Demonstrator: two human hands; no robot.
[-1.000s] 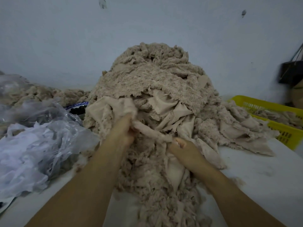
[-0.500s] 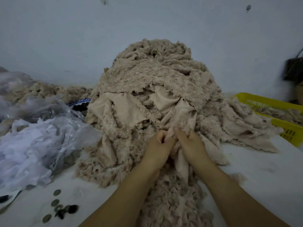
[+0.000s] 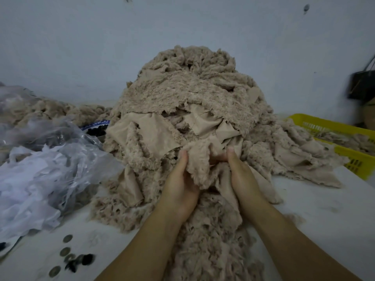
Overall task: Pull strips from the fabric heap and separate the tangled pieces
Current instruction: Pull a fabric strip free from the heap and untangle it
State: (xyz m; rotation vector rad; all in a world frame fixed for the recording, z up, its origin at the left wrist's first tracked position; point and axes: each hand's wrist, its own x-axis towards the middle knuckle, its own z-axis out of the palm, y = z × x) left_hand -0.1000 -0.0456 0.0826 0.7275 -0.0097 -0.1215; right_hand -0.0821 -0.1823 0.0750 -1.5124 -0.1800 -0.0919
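The fabric heap (image 3: 188, 94) is sitting in the middle of the tabletop (image 3: 316, 224), rising tall against the wall and spilling forward toward the person. It is made of beige cloth, shaggy and fleecy on one side and smooth on the other, with ragged edges and many layers knotting into one another.

At its front, a fleecy piece (image 3: 199, 167) is being gripped from both sides. The left hand (image 3: 180, 185) is pinching its left edge with the thumb lying on top, and the right hand (image 3: 243, 179) is pinching the right edge the same way. The fingers of both are hiding under the cloth. The two hands are sitting close together, so the piece is bunching between them, not stretching.

The task is looking to be at an early or middle stage: most of the heap is waiting to be pulled apart. A smaller pile (image 3: 50, 110) at the far left and some cloth lying in the yellow basket (image 3: 332, 128) on the right may be pieces already freed.

A crumpled plastic bag (image 3: 50, 159) is lying left of the heap, and small round discs (image 3: 68, 251) are scattering near the front left edge.
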